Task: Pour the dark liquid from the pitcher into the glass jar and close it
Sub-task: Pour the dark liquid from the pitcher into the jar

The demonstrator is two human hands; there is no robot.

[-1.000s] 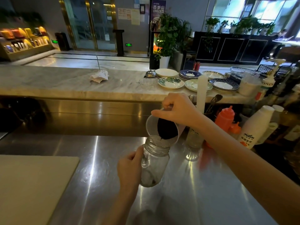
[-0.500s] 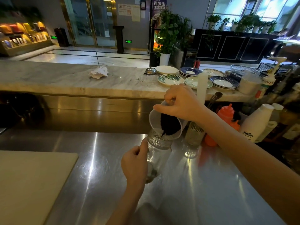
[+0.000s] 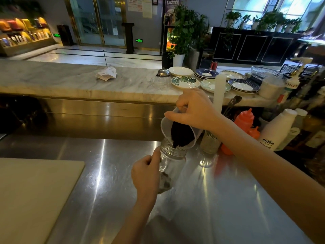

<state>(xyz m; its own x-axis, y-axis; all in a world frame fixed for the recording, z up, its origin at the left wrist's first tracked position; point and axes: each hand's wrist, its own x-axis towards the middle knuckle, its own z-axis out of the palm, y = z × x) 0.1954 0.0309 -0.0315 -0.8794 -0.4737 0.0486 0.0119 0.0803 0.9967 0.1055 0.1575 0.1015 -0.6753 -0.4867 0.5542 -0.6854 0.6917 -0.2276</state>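
A clear glass jar (image 3: pixel 171 162) with a threaded neck stands on the steel counter (image 3: pixel 219 199), its mouth uncovered. My left hand (image 3: pixel 145 175) grips its left side. My right hand (image 3: pixel 193 110) holds a translucent plastic pitcher (image 3: pixel 179 132) tipped steeply over the jar's mouth. Dark liquid fills the pitcher's lower lip and touches the jar's rim. A small dark pool lies in the jar's bottom. No lid is in sight.
A pale cutting board (image 3: pixel 31 196) lies at the left. Right of the jar stand a ribbed glass (image 3: pixel 210 143), orange squeeze bottles (image 3: pixel 244 120) and white bottles (image 3: pixel 277 131). Plates (image 3: pixel 185 82) and a call bell (image 3: pixel 163 72) sit on the marble ledge behind.
My right hand has tipped the pitcher more steeply and the dark liquid has slid down to the jar's mouth. A little more dark liquid lies in the jar.
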